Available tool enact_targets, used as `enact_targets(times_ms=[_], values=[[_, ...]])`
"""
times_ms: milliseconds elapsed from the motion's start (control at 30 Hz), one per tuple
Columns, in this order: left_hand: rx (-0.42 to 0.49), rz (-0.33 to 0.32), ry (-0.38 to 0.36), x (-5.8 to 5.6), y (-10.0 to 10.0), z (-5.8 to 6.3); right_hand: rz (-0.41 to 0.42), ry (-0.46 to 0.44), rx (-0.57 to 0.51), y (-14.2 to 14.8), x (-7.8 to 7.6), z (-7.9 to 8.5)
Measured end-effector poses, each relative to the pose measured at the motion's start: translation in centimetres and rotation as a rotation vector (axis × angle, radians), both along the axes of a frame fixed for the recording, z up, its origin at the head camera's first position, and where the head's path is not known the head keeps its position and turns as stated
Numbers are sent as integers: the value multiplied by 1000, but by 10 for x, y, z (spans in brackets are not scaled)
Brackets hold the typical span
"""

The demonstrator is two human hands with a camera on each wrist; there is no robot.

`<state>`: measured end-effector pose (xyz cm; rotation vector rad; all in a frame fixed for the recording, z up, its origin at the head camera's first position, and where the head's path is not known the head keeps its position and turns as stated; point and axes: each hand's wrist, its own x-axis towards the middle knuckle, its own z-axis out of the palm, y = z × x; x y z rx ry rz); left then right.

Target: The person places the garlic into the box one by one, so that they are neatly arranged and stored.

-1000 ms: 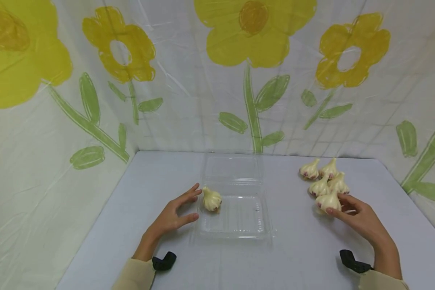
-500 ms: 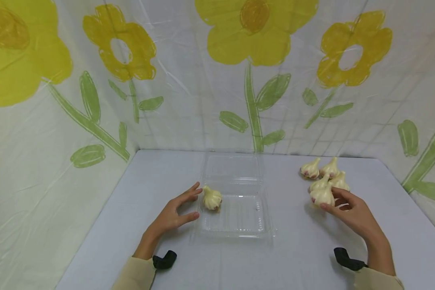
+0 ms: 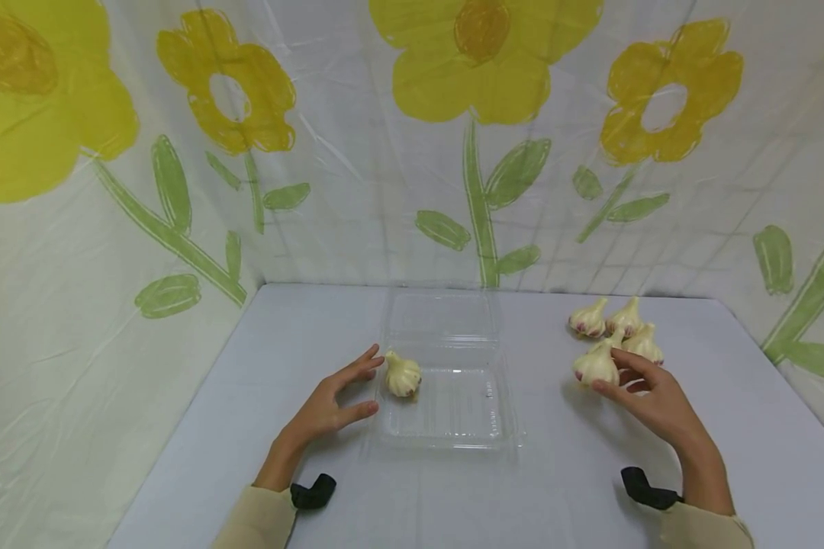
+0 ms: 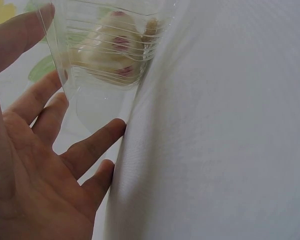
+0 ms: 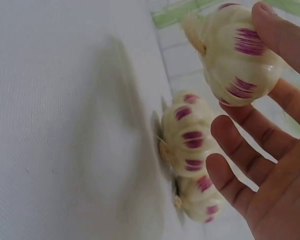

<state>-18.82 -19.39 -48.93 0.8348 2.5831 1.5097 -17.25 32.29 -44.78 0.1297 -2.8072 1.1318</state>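
Note:
My right hand [image 3: 648, 393] pinches a cream garlic bulb [image 3: 596, 364] between thumb and fingers. In the right wrist view, this garlic bulb [image 5: 242, 55] shows purple streaks and hangs raised off the table, root tuft toward the surface. My left hand [image 3: 333, 400] lies at the left side of an open clear plastic clamshell box [image 3: 446, 442], fingers spread and relaxed. Through the box wall in the left wrist view, a garlic bulb [image 4: 112, 50] shows, with my left fingertips [image 4: 60, 77] right at the edge. That bulb sits in the box's left part.
Several more garlic bulbs [image 3: 642, 347] cluster at the back right of the white table [image 3: 302, 328], one partly hidden behind the held bulb. The box's lid [image 3: 439, 316] lies folded back toward the flower-printed curtain [image 3: 350, 229].
My right hand has lifted the garlic bulb from the front of the cluster and carried it left. The left hand, the box and the bulb in it have stayed put.

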Motion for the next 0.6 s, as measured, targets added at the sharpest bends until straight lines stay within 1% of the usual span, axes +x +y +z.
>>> enact_targets(times_ms=[433,600], values=[[5,-3,-1,-1,0,-1,44,91,5,-23,-2,4],[4,-6,7,-1,0,-3,80,134,-12,-30,-3,3]])
